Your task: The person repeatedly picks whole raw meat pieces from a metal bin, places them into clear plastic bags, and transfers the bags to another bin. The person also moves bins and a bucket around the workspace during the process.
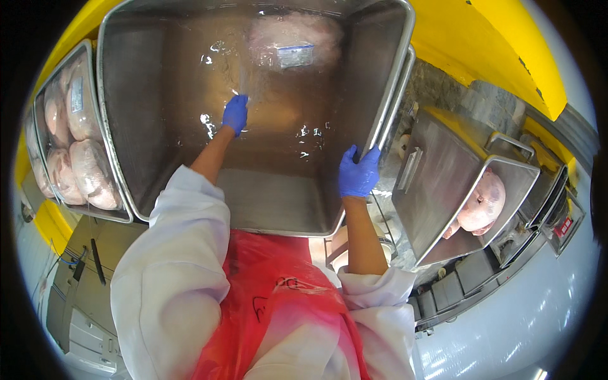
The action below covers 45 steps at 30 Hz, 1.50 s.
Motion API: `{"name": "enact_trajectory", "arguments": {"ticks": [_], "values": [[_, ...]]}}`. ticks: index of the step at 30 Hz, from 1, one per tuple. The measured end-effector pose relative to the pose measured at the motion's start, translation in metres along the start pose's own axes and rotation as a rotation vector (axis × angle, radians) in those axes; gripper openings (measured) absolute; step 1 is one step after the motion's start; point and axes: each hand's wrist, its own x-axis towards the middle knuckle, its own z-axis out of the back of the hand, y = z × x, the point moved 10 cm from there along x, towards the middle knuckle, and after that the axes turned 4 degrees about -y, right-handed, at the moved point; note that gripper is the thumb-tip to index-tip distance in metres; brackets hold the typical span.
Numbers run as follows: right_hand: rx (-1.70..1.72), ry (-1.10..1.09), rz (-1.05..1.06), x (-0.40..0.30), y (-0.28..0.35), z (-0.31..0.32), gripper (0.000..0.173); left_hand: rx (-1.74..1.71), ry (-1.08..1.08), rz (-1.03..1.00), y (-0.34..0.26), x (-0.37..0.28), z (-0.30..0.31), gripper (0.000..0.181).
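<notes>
A large stainless steel bin (107,123) in front of me contains brownish water (270,114). At its far side a big plastic-wrapped piece of meat (297,35), bearing a label, lies partly under the water. My left hand (235,114), in a blue glove, is closed low inside the bin, near the water. A translucent strip, seemingly plastic film (244,71), runs from it towards the wrapped meat; the grasp itself is partly hidden. My right hand (359,172), also blue-gloved, grips the bin's right rim between thumb and fingers.
Another metal bin (123,209) with several plastic-wrapped pieces of meat (95,173) stands close on the left. To the right, a tilted-looking metal bin (441,190) holds pale raw meat (482,202). Yellow surfaces (494,47) border the far side. A black-handled tool (98,261) hangs at lower left.
</notes>
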Motion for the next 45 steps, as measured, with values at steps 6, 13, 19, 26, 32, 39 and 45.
{"name": "enact_trajectory", "arguments": {"ticks": [6,13,19,26,32,39,45], "values": [[-0.012,0.015,-0.034,-0.001,0.001,0.005,0.038,0.0,0.319,0.151,0.006,-0.12,0.048,0.031],[-0.087,0.034,-0.036,-0.003,0.001,0.004,0.036,-0.203,0.453,0.142,-0.062,-0.228,0.069,0.035],[-0.096,0.01,-0.006,-0.002,0.002,0.004,0.035,-0.662,0.453,0.172,-0.142,-0.228,0.109,0.025],[-0.075,-0.022,0.022,-0.004,0.001,0.006,0.036,-1.361,0.35,0.484,-0.202,-0.214,0.216,0.024],[-0.063,0.065,-0.012,-0.004,-0.003,0.002,0.031,-1.988,-0.007,0.436,-0.158,-0.163,0.255,0.027],[0.018,0.045,0.02,-0.005,0.003,0.008,0.027,-1.033,0.087,0.665,-0.026,-0.231,0.069,0.018],[-0.036,-0.021,0.085,-0.005,0.013,0.028,0.043,0.051,0.432,-0.241,-0.071,-0.279,-0.012,0.027]]}}
